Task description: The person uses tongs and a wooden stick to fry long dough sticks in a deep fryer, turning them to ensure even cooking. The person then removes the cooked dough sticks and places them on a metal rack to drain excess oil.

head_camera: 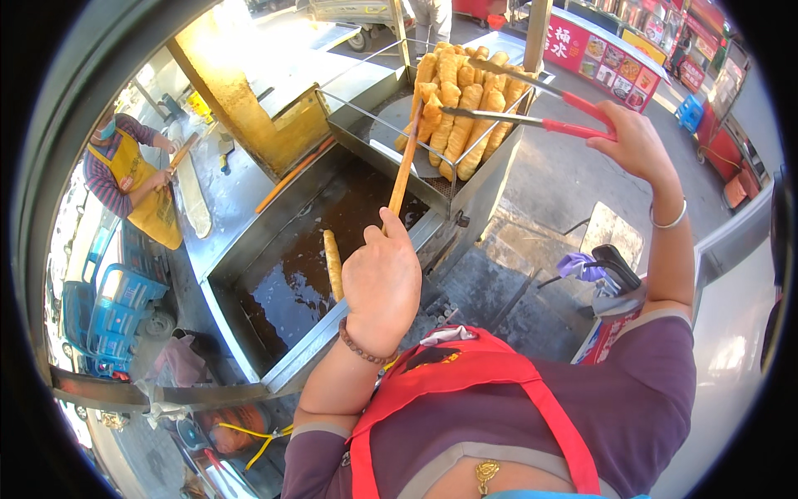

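My left hand [381, 277] grips a wooden stick [405, 168], whose far end reaches the fried dough sticks [464, 115] standing in a wire-railed metal rack. In my right hand [633, 140] are metal tongs with red handles [576, 112]; their jaws are spread over the pile, and whether they touch any piece I cannot tell. One long fried dough stick [333, 265] floats in the dark oil [287, 299] of the rectangular metal fryer, partly hidden behind my left hand. The rack [486, 181] adjoins the fryer's far right end.
Left of the fryer, a co-worker in a yellow apron [140, 181] handles a wooden tool by a long dough strip [193, 193] on a metal table [218, 218]. An orange-brown rod [293, 176] lies along the fryer's far edge. A chair [611, 234] stands at the right.
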Available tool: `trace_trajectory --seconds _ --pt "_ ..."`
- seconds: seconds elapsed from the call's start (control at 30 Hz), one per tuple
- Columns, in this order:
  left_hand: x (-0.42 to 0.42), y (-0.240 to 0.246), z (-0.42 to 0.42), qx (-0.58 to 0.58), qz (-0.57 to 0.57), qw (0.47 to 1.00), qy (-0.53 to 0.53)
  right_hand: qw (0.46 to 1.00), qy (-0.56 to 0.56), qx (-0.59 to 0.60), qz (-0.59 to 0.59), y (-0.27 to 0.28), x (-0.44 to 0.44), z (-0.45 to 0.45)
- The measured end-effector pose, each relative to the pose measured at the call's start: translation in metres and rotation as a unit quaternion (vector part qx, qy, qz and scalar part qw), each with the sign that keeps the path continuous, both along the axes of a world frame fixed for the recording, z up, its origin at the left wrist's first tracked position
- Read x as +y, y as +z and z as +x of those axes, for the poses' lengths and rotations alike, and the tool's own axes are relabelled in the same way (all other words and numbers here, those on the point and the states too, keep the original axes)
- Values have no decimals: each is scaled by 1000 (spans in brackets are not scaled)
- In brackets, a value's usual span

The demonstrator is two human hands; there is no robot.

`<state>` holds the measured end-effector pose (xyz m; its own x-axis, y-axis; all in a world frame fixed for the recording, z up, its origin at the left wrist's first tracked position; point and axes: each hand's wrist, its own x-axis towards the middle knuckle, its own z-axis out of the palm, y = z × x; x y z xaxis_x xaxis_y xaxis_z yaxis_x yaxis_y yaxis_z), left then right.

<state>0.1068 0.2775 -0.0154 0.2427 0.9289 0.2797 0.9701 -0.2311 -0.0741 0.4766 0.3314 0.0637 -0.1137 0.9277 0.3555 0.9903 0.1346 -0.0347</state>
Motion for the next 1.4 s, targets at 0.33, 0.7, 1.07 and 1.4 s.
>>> trace_trajectory --seconds 0.33,0.7,1.07,1.4 --pt "-4 17 -18 -4 20 999 30 990 10 -118 75 -30 71 -42" --pt "-10 -2 -33 -38 17 999 -9 996 -22 -60 68 -18 62 -46" --pt "-6 -20 -75 -63 41 997 -24 986 -54 -155 -2 -8 88 -89" --pt "-32 -32 -94 -81 53 995 23 981 -32 -148 118 10 75 -146"
